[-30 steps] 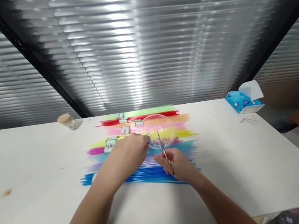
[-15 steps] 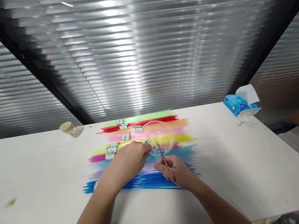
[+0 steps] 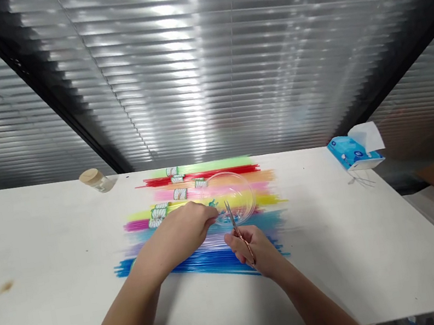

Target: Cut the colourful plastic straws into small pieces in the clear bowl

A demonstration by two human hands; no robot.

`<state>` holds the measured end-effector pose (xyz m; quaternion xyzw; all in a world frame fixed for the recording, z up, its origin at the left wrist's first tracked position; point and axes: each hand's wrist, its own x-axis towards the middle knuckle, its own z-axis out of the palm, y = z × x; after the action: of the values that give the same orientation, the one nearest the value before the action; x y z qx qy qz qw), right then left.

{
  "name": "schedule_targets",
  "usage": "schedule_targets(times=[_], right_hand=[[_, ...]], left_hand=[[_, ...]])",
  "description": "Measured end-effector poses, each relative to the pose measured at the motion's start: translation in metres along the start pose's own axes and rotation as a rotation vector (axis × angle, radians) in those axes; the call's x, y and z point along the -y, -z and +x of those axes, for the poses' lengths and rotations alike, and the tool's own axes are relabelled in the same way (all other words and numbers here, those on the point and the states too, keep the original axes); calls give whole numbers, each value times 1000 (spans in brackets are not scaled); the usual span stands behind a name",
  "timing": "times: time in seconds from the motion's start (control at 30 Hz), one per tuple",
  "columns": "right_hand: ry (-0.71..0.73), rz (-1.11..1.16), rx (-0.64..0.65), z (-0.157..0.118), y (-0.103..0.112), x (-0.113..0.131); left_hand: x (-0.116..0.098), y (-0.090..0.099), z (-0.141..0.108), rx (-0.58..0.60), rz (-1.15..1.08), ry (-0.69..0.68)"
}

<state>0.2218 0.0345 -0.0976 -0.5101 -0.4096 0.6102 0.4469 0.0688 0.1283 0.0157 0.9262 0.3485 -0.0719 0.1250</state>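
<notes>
My right hand [image 3: 254, 248] is closed around scissors [image 3: 241, 234] with rose-gold handles, the thin blades slightly apart and pointing away from me. They reach over the near side of a clear round bowl [image 3: 253, 196]. Small blue pieces [image 3: 232, 218] lie in the bowl. At its left near edge my left hand [image 3: 194, 223] is closed with fingertips pinched together; what they hold, if anything, is too small to make out. Bundles of thin plastic sticks lie beneath the bowl and hands, among them blue sticks [image 3: 217, 261], yellow sticks [image 3: 266, 197] and red sticks [image 3: 239, 170].
Several bundles bear patterned paper bands, such as one band [image 3: 180, 193] on the pink sticks. A lidded jar [image 3: 96, 180] stands back left on the white table [image 3: 59, 311]. A blue tissue box [image 3: 351, 152] sits back right, with thin wires [image 3: 360, 180] before it. Blinds [image 3: 186, 79] rise behind.
The view has shifted and tilted slightly. My left hand stays pinched at the bowl's edge, and my right hand still grips the scissors with little movement.
</notes>
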Motion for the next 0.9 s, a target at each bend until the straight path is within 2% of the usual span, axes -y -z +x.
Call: schedule_targets(times=[0.33, 0.47, 0.6, 0.73, 0.9], right_hand=[[-18, 198, 118, -4, 2, 3], [-5, 274, 43, -2, 9, 2], [57, 104, -65, -1, 13, 2], [54, -21, -16, -3, 6, 1], [37, -61, 20, -6, 2, 0]], left_hand=[[7, -3, 1, -11, -48, -27], [8, -1, -1, -13, -42, -6], [11, 2, -4, -78, -88, 12], [10, 2, -4, -111, -100, -9], [2, 1, -2, -32, -60, -31]])
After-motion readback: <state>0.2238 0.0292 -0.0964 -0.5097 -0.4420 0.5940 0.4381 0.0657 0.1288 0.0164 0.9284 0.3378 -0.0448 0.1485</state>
